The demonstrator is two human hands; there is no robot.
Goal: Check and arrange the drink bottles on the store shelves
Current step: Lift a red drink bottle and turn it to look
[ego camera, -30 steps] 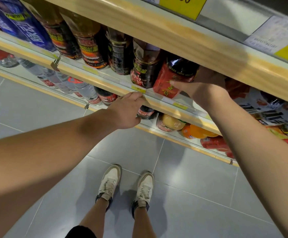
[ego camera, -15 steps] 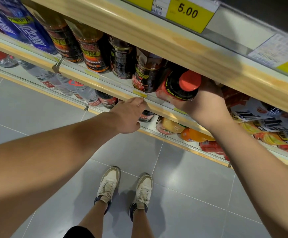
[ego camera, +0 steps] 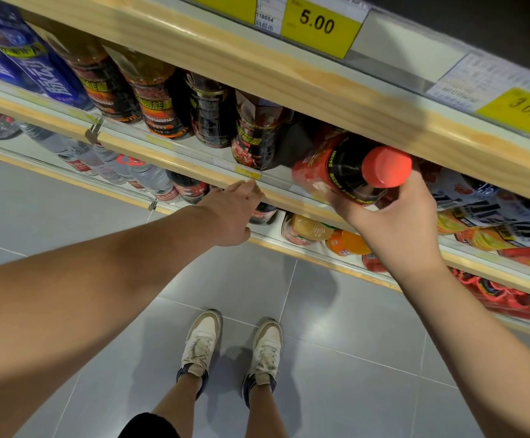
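My right hand [ego camera: 399, 222] grips a dark drink bottle [ego camera: 339, 172] with a red label and a red cap. The bottle is tilted, cap towards me, half out over the front edge of the middle shelf [ego camera: 194, 165]. To its left a row of dark energy-drink bottles [ego camera: 206, 115] stands on the same shelf, with blue-labelled bottles [ego camera: 33, 61] at the far left. My left hand [ego camera: 232, 213] rests with its fingertips on the wooden front rail of that shelf, holding nothing.
The upper shelf's wooden rail [ego camera: 289, 77] hangs just above the bottle, with yellow price tags [ego camera: 317, 26]. Water bottles [ego camera: 112, 165] and orange drinks [ego camera: 346, 243] fill the lower shelf. Snack packets [ego camera: 494, 216] lie right of my hand. Grey tile floor and my shoes [ego camera: 232, 343] are below.
My right hand has pulled the red-capped bottle forward out of the row and tipped its cap towards me. My left hand stayed on the shelf rail.
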